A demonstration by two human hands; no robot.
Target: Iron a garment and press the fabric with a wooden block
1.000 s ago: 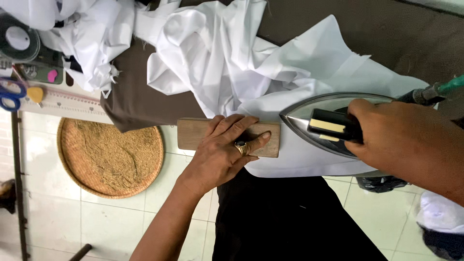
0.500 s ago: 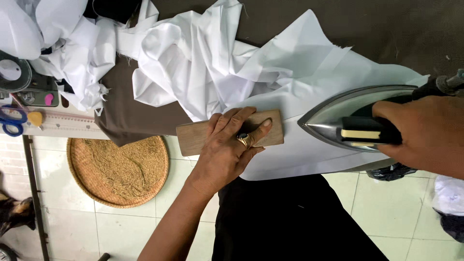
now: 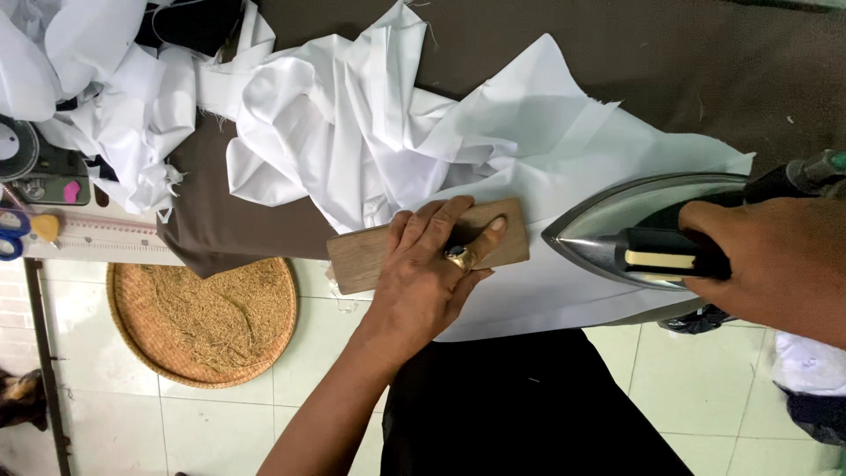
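Two hands: left hand point(image 3: 429, 278) flat, fingers spread on wooden block point(image 3: 370, 255); right hand point(image 3: 767, 264) (partly cropped) gripping iron point(image 3: 617, 220).

Flat wooden block point(image 3: 370, 256) lies on white cloth point(image 3: 546, 150), apparently just beside the grey iron's point(image 3: 617, 211) tip.

Below the near edge of my brown work surface point(image 3: 670, 79), a round woven tray point(image 3: 203, 322) of straw-coloured husks sits on the pale tiled floor point(image 3: 731, 388). At the surface's left edge lie a ruler point(image 3: 97, 236), blue-handled scissors point(image 3: 11, 234) and a grey machine part point(image 3: 35, 172) with a pink piece. White cloth scraps point(image 3: 106, 97) are heaped at the far left corner. A dark bag point(image 3: 696, 319) lies on the floor at right.
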